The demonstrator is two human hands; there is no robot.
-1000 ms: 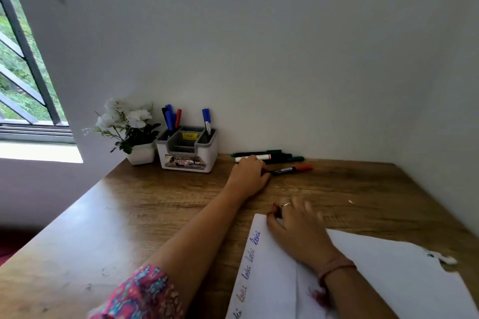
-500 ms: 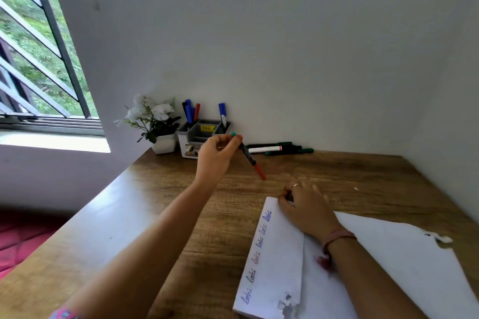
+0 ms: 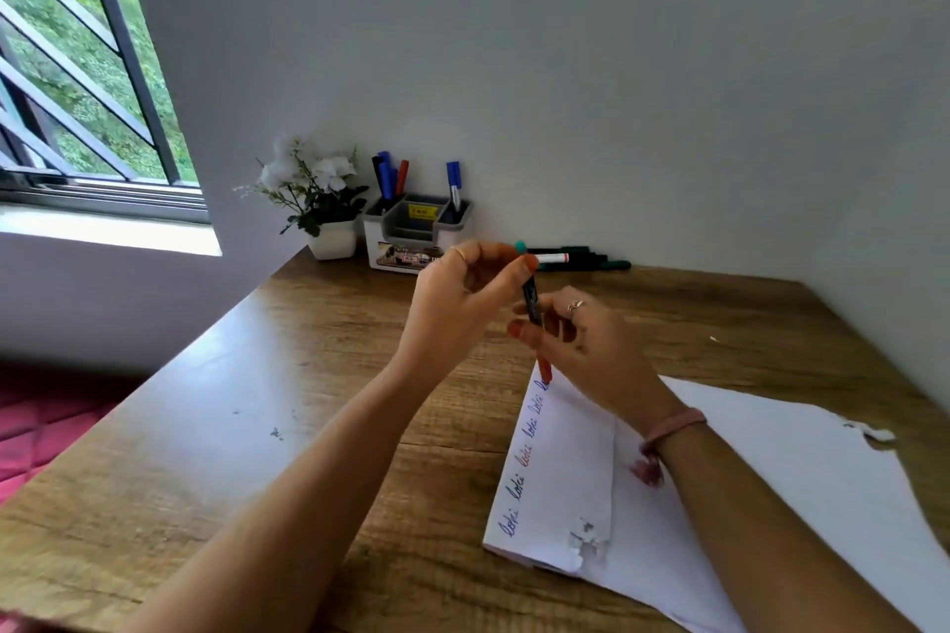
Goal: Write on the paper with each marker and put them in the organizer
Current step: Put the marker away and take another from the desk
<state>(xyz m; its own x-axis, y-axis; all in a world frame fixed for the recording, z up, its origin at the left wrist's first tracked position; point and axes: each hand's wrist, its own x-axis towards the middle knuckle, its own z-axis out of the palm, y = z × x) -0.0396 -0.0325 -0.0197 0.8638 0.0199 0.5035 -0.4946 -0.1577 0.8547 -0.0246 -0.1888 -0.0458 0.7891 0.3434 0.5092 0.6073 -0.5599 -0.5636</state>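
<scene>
Gripping the near-upright marker [image 3: 532, 306], both hands [image 3: 519, 303] aim its seemingly capped red end paperward.

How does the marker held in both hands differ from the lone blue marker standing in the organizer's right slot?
The held marker has a black barrel and a red cap, pointing down; the blue marker has a blue cap, pointing up. The held marker hangs above the paper, gripped by the left hand and right hand; the blue marker stands in the organizer, untouched. Both are capped and roughly upright.
</scene>
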